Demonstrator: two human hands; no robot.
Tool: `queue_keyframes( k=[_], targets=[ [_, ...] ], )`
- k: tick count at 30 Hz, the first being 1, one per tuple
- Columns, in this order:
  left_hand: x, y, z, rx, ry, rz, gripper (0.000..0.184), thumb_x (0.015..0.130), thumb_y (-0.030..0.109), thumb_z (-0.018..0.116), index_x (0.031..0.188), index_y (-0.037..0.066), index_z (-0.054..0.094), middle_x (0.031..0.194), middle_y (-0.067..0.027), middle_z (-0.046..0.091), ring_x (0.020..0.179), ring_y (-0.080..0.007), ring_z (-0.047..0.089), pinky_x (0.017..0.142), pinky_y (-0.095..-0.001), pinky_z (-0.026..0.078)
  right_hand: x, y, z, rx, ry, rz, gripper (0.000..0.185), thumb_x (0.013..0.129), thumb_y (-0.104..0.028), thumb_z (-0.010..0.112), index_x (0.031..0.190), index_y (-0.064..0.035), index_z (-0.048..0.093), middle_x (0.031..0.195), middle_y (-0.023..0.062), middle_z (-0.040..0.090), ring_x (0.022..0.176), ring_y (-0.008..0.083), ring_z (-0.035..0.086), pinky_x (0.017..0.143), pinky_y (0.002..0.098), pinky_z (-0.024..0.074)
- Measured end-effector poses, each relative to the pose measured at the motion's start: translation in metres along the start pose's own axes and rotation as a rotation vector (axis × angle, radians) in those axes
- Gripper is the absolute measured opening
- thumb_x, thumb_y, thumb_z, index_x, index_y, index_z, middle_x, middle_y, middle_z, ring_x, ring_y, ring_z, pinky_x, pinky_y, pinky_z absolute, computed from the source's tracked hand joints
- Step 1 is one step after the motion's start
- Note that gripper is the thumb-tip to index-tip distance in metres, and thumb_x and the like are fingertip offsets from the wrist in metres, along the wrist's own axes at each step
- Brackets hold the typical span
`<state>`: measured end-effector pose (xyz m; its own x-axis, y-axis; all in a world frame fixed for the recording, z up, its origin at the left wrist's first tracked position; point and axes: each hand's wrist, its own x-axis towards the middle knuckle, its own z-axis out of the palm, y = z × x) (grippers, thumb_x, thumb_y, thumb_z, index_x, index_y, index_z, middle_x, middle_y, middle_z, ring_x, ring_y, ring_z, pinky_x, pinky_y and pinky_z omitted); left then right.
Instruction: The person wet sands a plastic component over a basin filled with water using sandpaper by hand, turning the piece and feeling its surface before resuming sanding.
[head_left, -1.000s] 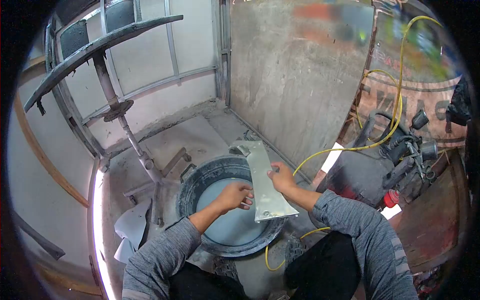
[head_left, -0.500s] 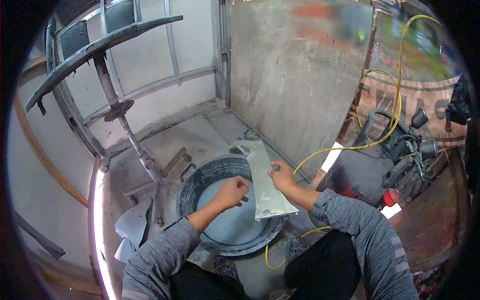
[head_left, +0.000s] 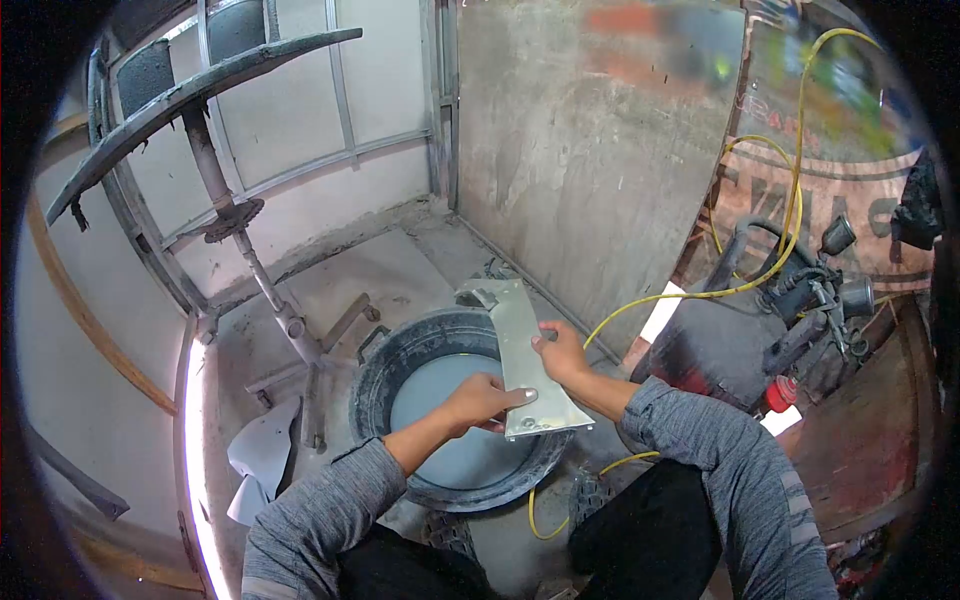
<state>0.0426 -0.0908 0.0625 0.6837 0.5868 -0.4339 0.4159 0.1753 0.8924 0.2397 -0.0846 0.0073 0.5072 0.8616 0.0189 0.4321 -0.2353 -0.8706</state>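
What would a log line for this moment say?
left hand: thumb on panel's face | right hand: grips far edge | panel: over tub of cloudy liquid

Bare left hand (head_left: 480,402) near frame centre, thumb extended rightward, fingers curled beneath, partly hidden. Bare right hand (head_left: 563,356) slightly higher, farther right, thumb pointing left. Both wrists uncovered; forearms in heather-grey long sleeves (head_left: 695,430) converging from lower left and lower right.

Panel (head_left: 522,345), centre: smooth, semi-gloss. Tub (head_left: 368,400), 6 o'clock: dull, rough with residue. Sleeves (head_left: 715,440), 4 and 7 o'clock: soft heathered cloth. Strip (head_left: 98,338), 9 o'clock: bare wood. Board (head_left: 590,150), 1 o'clock: matt, scuffed.
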Motion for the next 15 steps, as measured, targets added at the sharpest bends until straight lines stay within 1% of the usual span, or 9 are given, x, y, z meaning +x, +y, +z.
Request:
queue_keyframes(
  k=[2, 4, 5, 7, 8, 11, 13, 15],
  targets=[
    [0.010, -0.008, -0.004, -0.060, -0.010, -0.027, 0.061, 0.082, 0.044, 0.076, 0.112, -0.005, 0.058, 0.099, -0.0122, 0.064, 0.082, -0.0184, 0.064, 0.065, -0.0303, 0.056, 0.000, 0.002, 0.000, -0.006, 0.003, -0.005, 0.039, 0.083, -0.020, 0.070, 0.119, -0.0070, 0.062, 0.107, 0.0224, 0.067, 0.104, 0.0348, 0.063, 0.089, 0.0419, 0.0473],
    [0.017, -0.013, -0.006, -0.070, 0.001, -0.034, 0.059, 0.083, 0.042, 0.076, 0.113, -0.004, 0.057, 0.099, -0.0116, 0.064, 0.084, -0.0184, 0.064, 0.065, -0.0305, 0.056, -0.002, 0.003, 0.000, 0.005, 0.042, -0.079, 0.038, 0.085, -0.019, 0.069, 0.119, -0.0052, 0.061, 0.088, 0.0130, 0.065, 0.082, 0.0218, 0.062, 0.074, 0.0351, 0.0486],
    [0.020, -0.016, -0.007, -0.082, 0.013, -0.041, 0.057, 0.084, 0.040, 0.075, 0.114, -0.003, 0.056, 0.099, -0.0110, 0.064, 0.085, -0.0185, 0.064, 0.066, -0.0307, 0.056, -0.001, 0.003, -0.001, 0.005, 0.043, -0.079, 0.038, 0.085, -0.019, 0.069, 0.119, -0.0052, 0.061, 0.088, 0.0130, 0.065, 0.082, 0.0218, 0.062, 0.074, 0.0351, 0.0486],
    [0.020, -0.014, -0.008, -0.088, 0.022, -0.053, 0.056, 0.085, 0.038, 0.074, 0.116, -0.003, 0.055, 0.100, -0.0108, 0.063, 0.085, -0.0183, 0.063, 0.065, -0.0312, 0.056, 0.000, 0.002, -0.001, 0.026, -0.002, -0.019, 0.039, 0.083, -0.019, 0.070, 0.118, -0.0053, 0.062, 0.108, 0.0217, 0.067, 0.103, 0.0349, 0.063, 0.089, 0.0414, 0.0473],
    [0.019, -0.014, -0.009, -0.094, 0.030, -0.066, 0.055, 0.086, 0.037, 0.073, 0.117, -0.003, 0.054, 0.101, -0.0107, 0.063, 0.085, -0.0180, 0.063, 0.065, -0.0316, 0.057, 0.000, 0.002, -0.001, 0.026, -0.003, -0.019, 0.039, 0.083, -0.019, 0.070, 0.118, -0.0053, 0.062, 0.108, 0.0217, 0.067, 0.103, 0.0349, 0.063, 0.089, 0.0414, 0.0473],
    [0.018, -0.014, -0.010, -0.100, 0.017, -0.031, 0.052, 0.086, 0.036, 0.072, 0.114, -0.004, 0.056, 0.100, -0.0107, 0.062, 0.081, -0.0172, 0.062, 0.064, -0.0313, 0.057, -0.001, 0.002, -0.001, 0.059, -0.007, -0.008, 0.039, 0.083, -0.019, 0.070, 0.118, -0.0054, 0.062, 0.107, 0.0217, 0.067, 0.102, 0.0350, 0.063, 0.089, 0.0414, 0.0470],
    [0.018, -0.015, -0.011, -0.091, 0.020, -0.020, 0.050, 0.086, 0.036, 0.072, 0.112, -0.004, 0.058, 0.098, -0.0101, 0.062, 0.079, -0.0168, 0.062, 0.064, -0.0308, 0.056, 0.003, 0.007, 0.003, -0.019, 0.051, -0.093, 0.038, 0.083, -0.019, 0.070, 0.117, -0.0043, 0.062, 0.083, 0.0101, 0.064, 0.076, 0.0199, 0.061, 0.070, 0.0353, 0.0484],
    [0.019, -0.015, -0.012, -0.113, -0.012, -0.019, 0.045, 0.084, 0.034, 0.071, 0.107, -0.003, 0.061, 0.091, -0.0082, 0.063, 0.074, -0.0155, 0.062, 0.063, -0.0297, 0.056, 0.005, 0.008, 0.002, -0.039, 0.043, -0.092, 0.039, 0.083, -0.019, 0.071, 0.117, -0.0039, 0.062, 0.082, 0.0102, 0.064, 0.076, 0.0199, 0.061, 0.069, 0.0352, 0.0483]
  ],
)
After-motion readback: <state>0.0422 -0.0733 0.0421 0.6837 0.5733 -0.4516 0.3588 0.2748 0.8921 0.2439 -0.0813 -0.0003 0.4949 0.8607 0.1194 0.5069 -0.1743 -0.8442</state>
